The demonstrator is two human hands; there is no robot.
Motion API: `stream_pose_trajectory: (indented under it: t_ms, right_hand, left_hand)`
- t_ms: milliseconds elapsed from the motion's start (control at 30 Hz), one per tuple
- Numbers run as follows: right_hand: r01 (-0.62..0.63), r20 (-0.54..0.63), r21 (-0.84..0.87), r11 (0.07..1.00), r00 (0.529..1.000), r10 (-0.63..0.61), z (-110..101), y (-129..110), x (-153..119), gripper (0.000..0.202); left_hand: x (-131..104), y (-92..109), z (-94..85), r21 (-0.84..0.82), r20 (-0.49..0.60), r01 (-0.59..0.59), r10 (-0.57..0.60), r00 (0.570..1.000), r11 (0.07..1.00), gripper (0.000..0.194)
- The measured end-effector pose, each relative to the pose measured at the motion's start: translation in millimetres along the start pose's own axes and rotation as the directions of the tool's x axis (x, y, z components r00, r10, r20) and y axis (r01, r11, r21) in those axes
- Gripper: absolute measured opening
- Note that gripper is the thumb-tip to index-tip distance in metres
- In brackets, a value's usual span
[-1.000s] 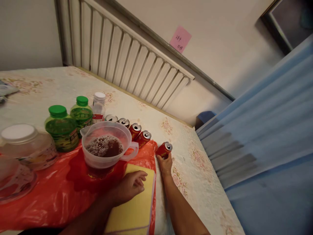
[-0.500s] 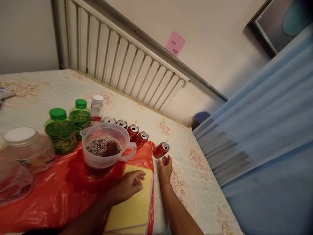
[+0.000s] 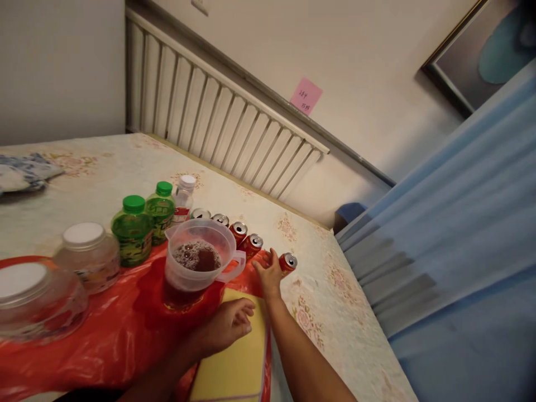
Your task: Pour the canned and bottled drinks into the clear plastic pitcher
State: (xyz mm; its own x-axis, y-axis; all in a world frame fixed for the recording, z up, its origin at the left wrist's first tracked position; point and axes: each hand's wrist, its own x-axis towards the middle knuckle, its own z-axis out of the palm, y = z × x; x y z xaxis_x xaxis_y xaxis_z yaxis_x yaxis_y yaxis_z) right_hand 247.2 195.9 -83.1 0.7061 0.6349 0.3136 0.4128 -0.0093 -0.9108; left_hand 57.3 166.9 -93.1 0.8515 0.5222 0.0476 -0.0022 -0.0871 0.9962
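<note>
Above the yellow cloth is my left hand, its fingers loosely curled and apart, holding nothing. My right hand is open, thumb and fingers spread, between a single red can and the row of cans. That single can is partly hidden behind my fingers. A red can at the row's right end is near my thumb. Left of my hands, a clear plastic jug with dark, foamy liquid stands on the red plastic sheet, its handle pointing right.
Two green-capped bottles and a white-capped bottle stand behind the jug's left side. White-lidded jars are at the left. A patterned cloth bundle lies far left. Beyond the table are a radiator and a blue curtain.
My right hand has moved left and up, from just below the single can to its left side. The view has shifted, bringing more of the left jars into sight.
</note>
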Motion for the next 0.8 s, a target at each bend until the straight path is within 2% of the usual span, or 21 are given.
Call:
stream_pose_trajectory:
  t_ms: [100,167,333,433,533,633,700,800]
  right_hand:
    - [-0.029,-0.023,-0.129,0.991,0.999,0.026,22.7,-4.8,16.8,0.078]
    - [-0.016,-0.035,-0.211,0.977,0.999,0.008,31.3,-7.0,22.3,0.074]
    - [0.082,0.015,-0.318,0.945,0.997,-0.081,37.9,-13.7,22.5,0.050]
    - [0.102,0.014,-0.322,0.941,0.995,-0.102,34.9,-19.7,19.0,0.045]
    - [0.106,-0.016,-0.302,0.947,0.993,-0.117,23.5,-26.2,15.9,0.050]
    - [0.095,-0.043,-0.256,0.962,0.993,-0.109,1.1,-32.5,12.0,0.062]
    - [0.083,-0.022,-0.221,0.972,0.996,-0.090,-19.0,-38.1,6.6,0.066]
    - [0.038,0.061,-0.179,0.983,0.998,-0.028,-51.4,-51.1,-8.8,0.070]
  left_hand:
    - [-2.4,-1.0,-2.0,-0.012,-0.006,-0.013,0.013,1.000,1.000,0.039]
    - [-3.3,-2.2,-2.9,-0.018,-0.009,-0.024,0.024,1.000,1.000,0.038]
    - [-4.6,-2.2,-4.1,-0.028,-0.013,-0.030,0.029,0.999,0.999,0.039]
    - [-6.5,-0.2,-4.5,-0.015,-0.027,-0.023,0.023,0.999,1.000,0.038]
    - [-8.2,0.6,-4.6,-0.030,-0.028,-0.020,0.019,0.999,0.999,0.040]
    - [-7.8,-1.3,-4.0,-0.058,-0.032,-0.016,0.014,0.999,0.998,0.041]
    - [-6.7,-3.8,-3.1,-0.084,-0.047,-0.020,0.016,0.999,0.996,0.045]
    - [-6.0,-7.8,-1.0,-0.121,-0.078,-0.028,0.018,0.997,0.992,0.063]
